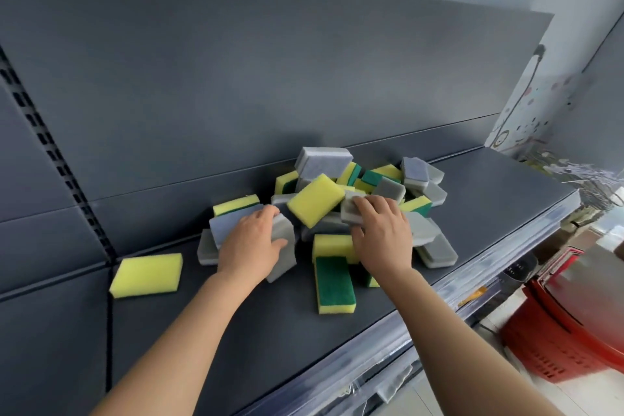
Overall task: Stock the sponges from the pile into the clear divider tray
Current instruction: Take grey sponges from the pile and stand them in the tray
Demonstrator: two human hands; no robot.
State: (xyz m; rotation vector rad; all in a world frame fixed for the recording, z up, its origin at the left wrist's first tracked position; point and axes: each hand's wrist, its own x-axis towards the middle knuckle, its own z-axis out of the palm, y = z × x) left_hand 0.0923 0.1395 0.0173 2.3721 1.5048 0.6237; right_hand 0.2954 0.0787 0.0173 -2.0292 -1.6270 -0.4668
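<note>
On a dark grey store shelf (489,199) backed by a matching metal panel (236,78), a person's two bare hands work at a loose pile of sponges (388,179) heaped near the middle of the shelf, close to the panel. Red plastic baskets (557,341) stand on the floor below, at right.

The sponges are small rectangular blocks of two kinds: yellow foam with a dark green scouring face, and grey foam with a paler or bluish layer. They lie tumbled at all angles, some flat, some tilted on edge. A lone yellow sponge (147,275) lies flat well apart from the heap, at left. A green-faced sponge (334,284) lies flat at the pile's near edge, between the two forearms.

The left hand (248,246) grips an upright grey sponge (283,236) at the pile's left side, fingers curled over its top edge and thumb pressed on its face. The right hand (385,233) holds a pale grey sponge (349,209) on the heap, fingers bent over it, thumb at its near edge.
</note>
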